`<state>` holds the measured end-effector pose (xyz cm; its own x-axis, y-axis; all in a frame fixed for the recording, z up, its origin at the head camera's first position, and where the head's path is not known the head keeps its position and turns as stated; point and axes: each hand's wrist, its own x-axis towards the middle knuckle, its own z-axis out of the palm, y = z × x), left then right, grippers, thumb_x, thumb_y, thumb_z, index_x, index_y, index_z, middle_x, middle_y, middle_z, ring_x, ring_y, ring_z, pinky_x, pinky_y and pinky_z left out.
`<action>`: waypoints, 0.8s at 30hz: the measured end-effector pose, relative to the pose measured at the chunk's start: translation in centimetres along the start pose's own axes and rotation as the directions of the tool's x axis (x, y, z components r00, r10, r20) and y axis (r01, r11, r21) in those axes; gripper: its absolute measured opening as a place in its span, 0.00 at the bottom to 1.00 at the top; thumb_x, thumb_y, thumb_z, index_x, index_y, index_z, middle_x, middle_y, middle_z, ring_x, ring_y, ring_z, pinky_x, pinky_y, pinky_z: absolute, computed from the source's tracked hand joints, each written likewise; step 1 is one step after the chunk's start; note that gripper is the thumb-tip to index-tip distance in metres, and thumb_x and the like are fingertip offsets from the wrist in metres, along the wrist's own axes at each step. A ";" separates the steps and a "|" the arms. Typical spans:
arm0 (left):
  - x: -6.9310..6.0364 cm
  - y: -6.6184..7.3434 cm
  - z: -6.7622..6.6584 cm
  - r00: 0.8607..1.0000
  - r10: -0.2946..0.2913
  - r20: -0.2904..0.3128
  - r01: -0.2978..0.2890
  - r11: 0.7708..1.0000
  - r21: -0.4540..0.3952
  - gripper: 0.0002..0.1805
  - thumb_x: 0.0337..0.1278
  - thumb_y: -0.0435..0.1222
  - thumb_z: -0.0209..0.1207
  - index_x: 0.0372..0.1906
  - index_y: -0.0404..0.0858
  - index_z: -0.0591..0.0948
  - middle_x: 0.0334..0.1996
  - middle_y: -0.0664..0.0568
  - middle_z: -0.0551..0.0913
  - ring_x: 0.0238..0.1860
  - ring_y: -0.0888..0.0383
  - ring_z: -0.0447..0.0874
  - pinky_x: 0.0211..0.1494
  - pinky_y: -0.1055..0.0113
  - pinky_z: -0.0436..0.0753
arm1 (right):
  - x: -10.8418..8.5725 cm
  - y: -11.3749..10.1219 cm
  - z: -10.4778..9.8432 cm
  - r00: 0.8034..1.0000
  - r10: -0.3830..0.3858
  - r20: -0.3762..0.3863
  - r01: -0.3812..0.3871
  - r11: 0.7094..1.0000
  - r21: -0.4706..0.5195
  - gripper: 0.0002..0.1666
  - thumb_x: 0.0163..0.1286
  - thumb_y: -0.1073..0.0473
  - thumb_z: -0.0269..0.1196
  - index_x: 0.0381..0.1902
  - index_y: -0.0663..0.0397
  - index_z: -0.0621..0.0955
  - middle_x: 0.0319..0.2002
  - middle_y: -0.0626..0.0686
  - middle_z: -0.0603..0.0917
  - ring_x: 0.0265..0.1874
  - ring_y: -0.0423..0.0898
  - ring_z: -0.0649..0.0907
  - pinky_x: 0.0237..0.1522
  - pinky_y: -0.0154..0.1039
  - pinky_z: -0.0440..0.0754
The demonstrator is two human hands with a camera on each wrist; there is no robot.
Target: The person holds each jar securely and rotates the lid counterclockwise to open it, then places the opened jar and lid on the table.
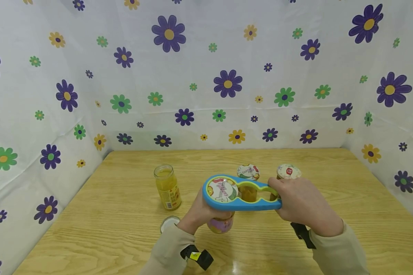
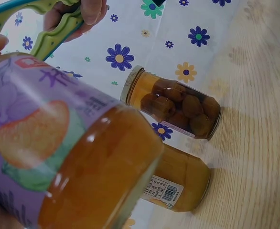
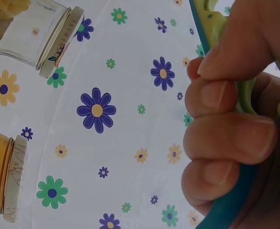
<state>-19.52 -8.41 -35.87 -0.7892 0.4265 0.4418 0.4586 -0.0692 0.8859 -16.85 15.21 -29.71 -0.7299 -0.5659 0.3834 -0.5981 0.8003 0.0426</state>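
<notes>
Step in hand: it seems that the blue-and-lime plastic jar opener (image 1: 247, 206) is being set around the white patterned round lid (image 1: 223, 190) of the purple-labelled glass jar (image 1: 221, 225).
Next move: I judge that it calls for squeezing the handles and twisting, with the jar held against turning.
Left hand (image 1: 200, 211): fingers curled around the jar, below the opener.
Right hand (image 1: 304, 200): fingers gripping the opener's handles, to the right of the jar.
Jar's place: in the left hand, seemingly raised above the wooden tabletop (image 1: 124, 194).
Jar's look: clear glass, orange contents, a picture of orange fruit with green leaves, lid on.
Left of the jar: an open glass jar with yellow contents (image 1: 168, 191) and a loose white round lid (image 1: 169, 222), partly hidden.
</notes>
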 end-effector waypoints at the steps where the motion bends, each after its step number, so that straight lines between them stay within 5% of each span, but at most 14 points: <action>1: 0.0 0.0 0.0 1.000 -0.004 0.001 0.004 1.000 -0.002 0.38 0.24 0.29 0.65 0.52 0.24 0.66 0.43 0.36 0.75 0.44 0.53 0.74 0.52 0.56 0.70 | 0.0 0.0 0.0 1.000 0.002 0.004 -0.002 1.000 0.000 0.16 0.38 0.68 0.62 0.21 0.48 0.68 0.14 0.40 0.65 0.10 0.37 0.60 0.13 0.31 0.60; 24: -0.1 -0.3 -0.1 0.997 -0.009 0.077 0.017 0.995 -0.100 0.42 0.24 0.37 0.68 0.51 0.22 0.65 0.41 0.50 0.77 0.42 0.62 0.74 0.51 0.61 0.70 | -0.1 0.4 -0.1 0.999 0.002 0.036 -0.004 0.999 0.040 0.15 0.41 0.67 0.62 0.21 0.46 0.68 0.15 0.38 0.65 0.11 0.37 0.61 0.13 0.31 0.60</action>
<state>-19.64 -8.55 -36.17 -0.7596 0.4951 0.4218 0.4020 -0.1524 0.9029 -16.94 15.60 -29.69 -0.7426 -0.5708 0.3502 -0.6081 0.7939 0.0045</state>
